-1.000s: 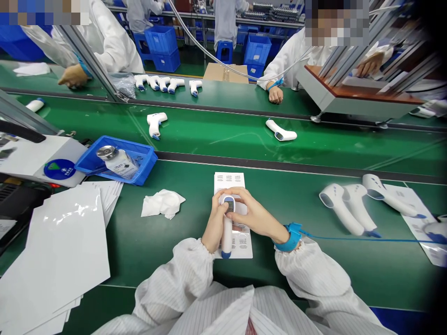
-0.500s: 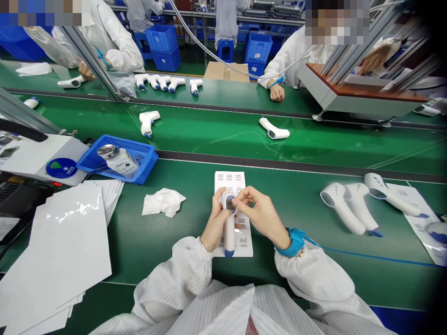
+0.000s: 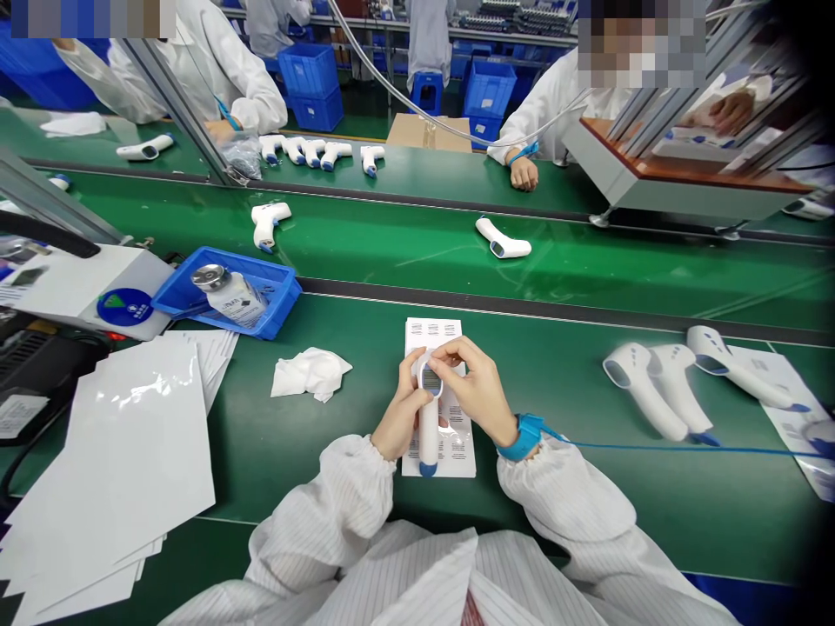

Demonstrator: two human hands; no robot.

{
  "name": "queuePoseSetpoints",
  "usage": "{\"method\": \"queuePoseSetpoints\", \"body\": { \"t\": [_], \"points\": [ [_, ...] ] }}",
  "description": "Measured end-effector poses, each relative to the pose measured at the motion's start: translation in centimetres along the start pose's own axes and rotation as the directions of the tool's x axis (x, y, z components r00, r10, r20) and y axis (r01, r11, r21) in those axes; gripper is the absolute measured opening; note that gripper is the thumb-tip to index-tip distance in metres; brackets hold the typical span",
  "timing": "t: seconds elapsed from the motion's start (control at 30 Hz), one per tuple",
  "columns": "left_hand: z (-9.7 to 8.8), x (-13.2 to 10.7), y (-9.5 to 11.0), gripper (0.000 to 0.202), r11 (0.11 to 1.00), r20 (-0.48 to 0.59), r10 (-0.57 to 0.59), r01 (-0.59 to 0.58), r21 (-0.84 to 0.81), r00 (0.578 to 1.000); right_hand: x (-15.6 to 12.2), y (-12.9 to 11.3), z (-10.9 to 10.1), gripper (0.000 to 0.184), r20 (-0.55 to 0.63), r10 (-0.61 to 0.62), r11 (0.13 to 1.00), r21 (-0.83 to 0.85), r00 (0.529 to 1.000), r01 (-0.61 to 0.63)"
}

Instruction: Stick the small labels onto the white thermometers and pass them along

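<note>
A white infrared thermometer point(image 3: 429, 430) with a blue tip at its handle end is in my left hand point(image 3: 399, 417), its small grey screen facing up. The fingers and thumb of that hand close around its head. My right hand point(image 3: 479, 387), with a blue wrist strap, has its thumb and fingertips pinched together at the upper edge of the screen. Whatever lies between those fingertips is too small to make out. Beneath the thermometer lies a white sheet of printed labels point(image 3: 460, 452). A crumpled white cloth point(image 3: 311, 374) rests to the left of my hands.
Several thermometers point(image 3: 645, 391) lie at right beside a printed sheet point(image 3: 776, 382). At left are white sheets point(image 3: 140, 435) and a blue tray point(image 3: 277, 322) holding a bottle point(image 3: 235, 296). Across the green conveyor belt point(image 3: 378, 226), carrying thermometers, sit co-workers. A blue cord point(image 3: 652, 448) runs right from my wrist.
My right fingertips have moved from the screen's right side to its upper edge. The thermometers on the belt have shifted slightly left. A co-worker's hand at far left has left a thermometer.
</note>
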State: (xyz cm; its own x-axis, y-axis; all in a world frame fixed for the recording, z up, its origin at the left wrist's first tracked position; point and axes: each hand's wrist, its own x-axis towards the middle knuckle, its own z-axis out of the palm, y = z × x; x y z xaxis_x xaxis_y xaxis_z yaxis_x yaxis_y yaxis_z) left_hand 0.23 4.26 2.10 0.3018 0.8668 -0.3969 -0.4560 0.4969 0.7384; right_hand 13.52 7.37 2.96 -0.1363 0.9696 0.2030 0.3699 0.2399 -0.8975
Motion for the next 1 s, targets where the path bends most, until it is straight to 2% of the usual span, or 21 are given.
{"method": "queuePoseSetpoints", "body": {
  "t": [0.1, 0.23, 0.3, 0.4, 0.47, 0.63, 0.73, 0.87, 0.93, 1.0],
  "points": [
    [0.0, 0.0, -0.2, 0.076, 0.999, 0.010, 0.010, -0.011, 0.034, 1.000, 0.1, -0.1, 0.3, 0.003, 0.023, 0.069, 0.998, 0.013, 0.997, -0.069],
    [0.3, 0.1, -0.5, 0.089, 0.991, 0.027, 0.050, -0.053, 0.126, 0.998, 0.1, 0.1, 0.5, 0.021, 0.217, 0.222, 0.960, 0.124, 0.951, -0.252],
    [0.4, 0.1, -0.5, 0.088, 0.988, 0.030, 0.060, -0.064, 0.140, 0.998, -0.1, 0.1, 0.3, 0.028, 0.275, 0.237, 0.945, 0.157, 0.932, -0.287],
    [0.5, 0.1, -0.5, 0.089, 0.985, 0.031, 0.060, -0.064, 0.157, 0.998, -0.3, 0.2, 0.2, 0.039, 0.307, 0.209, 0.945, 0.181, 0.928, -0.273],
    [0.4, 0.2, -0.5, 0.089, 0.984, 0.030, 0.056, -0.060, 0.167, 0.998, -0.3, 0.1, 0.3, 0.037, 0.279, 0.192, 0.950, 0.187, 0.941, -0.249],
    [0.4, 0.3, -0.8, 0.086, 0.984, 0.001, 0.067, -0.066, 0.166, 0.998, 0.3, -0.1, 1.1, 0.009, 0.106, 0.169, 0.972, 0.144, 0.980, -0.183],
    [0.4, 0.3, -0.9, 0.085, 0.987, -0.012, 0.082, -0.079, 0.137, 0.997, 0.2, -0.2, 1.5, 0.012, 0.039, 0.124, 0.986, 0.105, 0.992, -0.127],
    [0.4, 0.3, -1.0, 0.085, 0.989, -0.030, 0.086, -0.082, 0.120, 0.996, -0.6, -0.1, 1.7, 0.021, 0.012, 0.094, 0.988, 0.122, 0.996, -0.095],
    [0.4, 0.3, -1.0, 0.087, 0.991, -0.033, 0.073, -0.068, 0.116, 0.997, -1.1, 0.0, 1.7, 0.025, 0.021, 0.119, 0.981, 0.152, 0.993, -0.121],
    [0.3, 0.3, -1.0, 0.090, 0.994, -0.042, 0.051, -0.046, 0.102, 0.998, -1.5, 0.1, 1.6, 0.028, 0.080, 0.146, 0.962, 0.219, 0.986, -0.161]
  ]
}}
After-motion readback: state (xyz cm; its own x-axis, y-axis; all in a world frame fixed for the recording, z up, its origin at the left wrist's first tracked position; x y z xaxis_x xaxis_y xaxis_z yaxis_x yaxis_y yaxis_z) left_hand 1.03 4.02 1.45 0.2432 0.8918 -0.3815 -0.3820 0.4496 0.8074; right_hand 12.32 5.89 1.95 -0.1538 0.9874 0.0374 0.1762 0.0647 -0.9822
